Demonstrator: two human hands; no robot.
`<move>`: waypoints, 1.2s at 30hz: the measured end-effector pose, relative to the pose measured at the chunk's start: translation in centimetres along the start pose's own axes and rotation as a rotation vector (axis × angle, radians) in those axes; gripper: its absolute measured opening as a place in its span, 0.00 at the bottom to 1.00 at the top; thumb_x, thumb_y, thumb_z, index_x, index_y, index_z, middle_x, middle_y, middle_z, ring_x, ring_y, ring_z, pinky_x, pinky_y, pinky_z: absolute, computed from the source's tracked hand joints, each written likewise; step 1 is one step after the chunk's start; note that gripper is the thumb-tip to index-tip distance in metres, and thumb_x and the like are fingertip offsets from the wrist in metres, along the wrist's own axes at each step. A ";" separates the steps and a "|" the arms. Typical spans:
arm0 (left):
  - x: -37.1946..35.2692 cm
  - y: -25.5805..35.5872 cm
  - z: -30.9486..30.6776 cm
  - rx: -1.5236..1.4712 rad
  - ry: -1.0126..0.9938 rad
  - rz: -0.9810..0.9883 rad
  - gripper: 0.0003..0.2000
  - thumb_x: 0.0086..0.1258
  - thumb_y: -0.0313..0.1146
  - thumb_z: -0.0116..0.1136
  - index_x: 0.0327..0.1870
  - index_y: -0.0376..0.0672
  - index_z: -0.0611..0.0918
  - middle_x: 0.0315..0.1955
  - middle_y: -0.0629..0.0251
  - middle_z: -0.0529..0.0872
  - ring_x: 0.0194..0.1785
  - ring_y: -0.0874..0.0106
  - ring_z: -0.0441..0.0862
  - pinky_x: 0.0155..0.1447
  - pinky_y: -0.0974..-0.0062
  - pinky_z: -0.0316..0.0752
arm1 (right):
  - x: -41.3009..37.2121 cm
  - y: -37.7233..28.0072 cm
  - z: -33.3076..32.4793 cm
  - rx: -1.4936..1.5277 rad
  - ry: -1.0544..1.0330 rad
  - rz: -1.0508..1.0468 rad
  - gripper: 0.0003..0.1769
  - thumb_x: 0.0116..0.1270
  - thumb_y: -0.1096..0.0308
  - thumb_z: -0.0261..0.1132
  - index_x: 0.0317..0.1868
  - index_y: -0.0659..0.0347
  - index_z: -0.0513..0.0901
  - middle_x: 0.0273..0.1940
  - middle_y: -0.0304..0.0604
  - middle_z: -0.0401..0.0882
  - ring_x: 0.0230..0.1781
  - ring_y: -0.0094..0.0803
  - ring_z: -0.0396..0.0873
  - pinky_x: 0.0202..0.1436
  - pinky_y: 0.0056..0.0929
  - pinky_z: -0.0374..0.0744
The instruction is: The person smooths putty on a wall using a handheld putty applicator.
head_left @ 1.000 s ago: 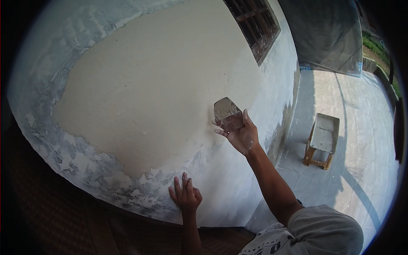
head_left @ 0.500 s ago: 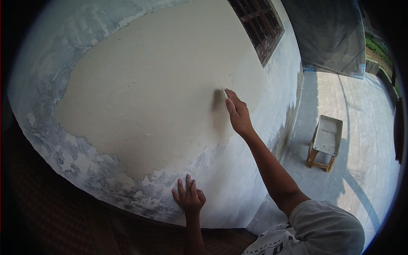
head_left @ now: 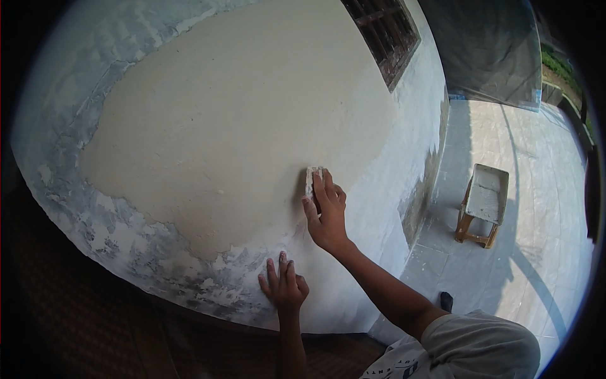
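My right hand (head_left: 329, 218) grips a small, flat, white-smeared block (head_left: 310, 181) against the wall, thumb on one side and fingers on the other; most of the block's face is covered by the hand. Around it spreads a large smooth beige patch (head_left: 208, 126), its left and lower edges ragged. Lower down, my left hand (head_left: 287, 287) rests on the wall with its fingers spread, over the grey and white mottled strip (head_left: 233, 284) below the beige patch. White dust shows on the left fingertips.
A paint tray (head_left: 489, 192) with whitish residue sits on a wooden stool (head_left: 475, 232) at right. The tiled floor (head_left: 429, 265) runs along the wall. A barred window (head_left: 385, 38) is at the top, and a dark plastic sheet (head_left: 489, 50) hangs beyond it.
My right hand has moved down and left along the wall with the block, which now shows its broader side. My left hand stays in nearly the same place.
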State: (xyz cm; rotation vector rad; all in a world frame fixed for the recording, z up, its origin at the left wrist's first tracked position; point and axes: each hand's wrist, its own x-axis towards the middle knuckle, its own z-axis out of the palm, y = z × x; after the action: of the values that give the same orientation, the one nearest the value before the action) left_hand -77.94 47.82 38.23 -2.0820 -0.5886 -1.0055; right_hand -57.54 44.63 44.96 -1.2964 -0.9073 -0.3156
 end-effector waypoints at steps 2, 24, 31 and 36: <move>-0.3 0.0 -0.3 0.001 -0.002 0.002 0.12 0.68 0.32 0.49 0.46 0.44 0.84 0.62 0.61 0.86 0.76 0.50 0.70 0.81 0.44 0.42 | 7.7 1.6 -0.7 -0.035 0.166 0.135 0.31 0.77 0.58 0.59 0.77 0.58 0.66 0.77 0.61 0.59 0.69 0.68 0.63 0.72 0.61 0.61; -0.3 0.1 -0.2 -0.021 -0.020 0.021 0.13 0.66 0.33 0.50 0.44 0.44 0.86 0.62 0.62 0.86 0.76 0.51 0.70 0.81 0.43 0.41 | -1.1 7.3 -0.6 -0.056 -0.044 -0.056 0.33 0.72 0.63 0.67 0.75 0.61 0.70 0.76 0.66 0.61 0.68 0.63 0.70 0.75 0.56 0.59; -0.5 0.2 -0.2 -0.010 -0.043 0.024 0.13 0.67 0.33 0.50 0.46 0.44 0.85 0.62 0.62 0.86 0.76 0.50 0.70 0.81 0.42 0.40 | 6.4 3.7 0.1 0.185 0.155 0.104 0.30 0.72 0.63 0.66 0.72 0.61 0.73 0.76 0.62 0.62 0.68 0.64 0.66 0.71 0.58 0.63; -0.2 0.3 -0.3 0.048 -0.035 0.027 0.13 0.67 0.35 0.49 0.42 0.47 0.87 0.61 0.67 0.87 0.74 0.56 0.73 0.82 0.46 0.42 | -1.5 1.9 2.7 -0.154 0.121 0.144 0.32 0.69 0.62 0.67 0.73 0.55 0.72 0.77 0.59 0.60 0.67 0.70 0.64 0.70 0.63 0.62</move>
State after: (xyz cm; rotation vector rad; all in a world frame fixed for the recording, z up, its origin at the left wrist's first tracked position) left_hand -78.02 47.36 38.03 -2.0633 -0.5957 -0.9325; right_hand -58.29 47.20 42.60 -1.4600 -0.6942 -0.3519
